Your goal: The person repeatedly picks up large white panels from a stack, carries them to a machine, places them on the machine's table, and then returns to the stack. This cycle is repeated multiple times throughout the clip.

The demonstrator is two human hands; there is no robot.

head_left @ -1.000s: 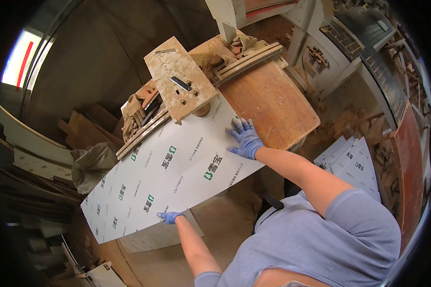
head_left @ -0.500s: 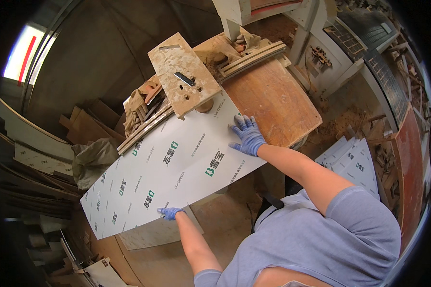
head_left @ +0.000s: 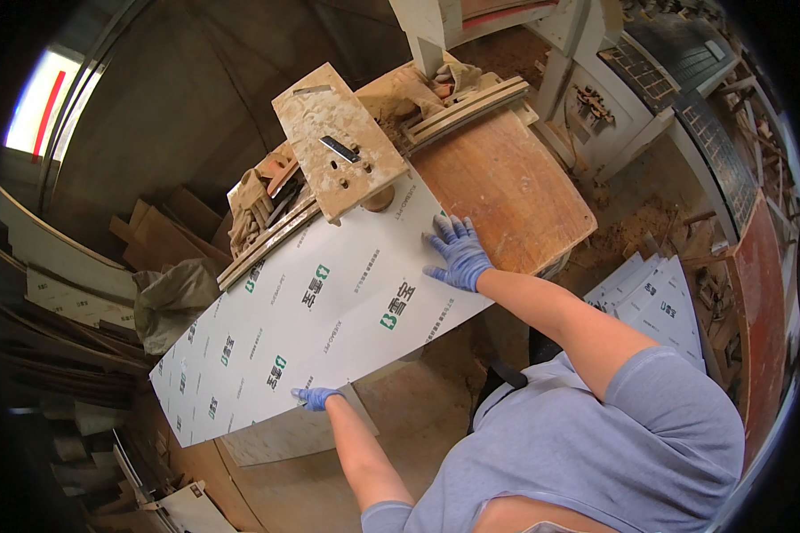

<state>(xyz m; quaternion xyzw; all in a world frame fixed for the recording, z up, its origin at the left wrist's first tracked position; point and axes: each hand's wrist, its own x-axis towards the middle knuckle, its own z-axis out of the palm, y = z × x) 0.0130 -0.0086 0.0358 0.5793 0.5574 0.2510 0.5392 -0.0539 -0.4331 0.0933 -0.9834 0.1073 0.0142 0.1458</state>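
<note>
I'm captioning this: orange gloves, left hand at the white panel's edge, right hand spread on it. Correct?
Not quite: the gloves are blue, as the head view shows. The left hand is at the edge of the white panel, and the right hand is spread on it.

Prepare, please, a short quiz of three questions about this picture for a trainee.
1. True or false: The left hand rests on the brown tabletop.

2. Multiple choice: Which colour is the printed panel under the right hand?
A) Red
B) White
C) Black

3. Short answer: Which dusty thing hides part of the panel from view?

Key: 1. False, it is at the panel's edge. 2. B. 3. The tan board.
</note>
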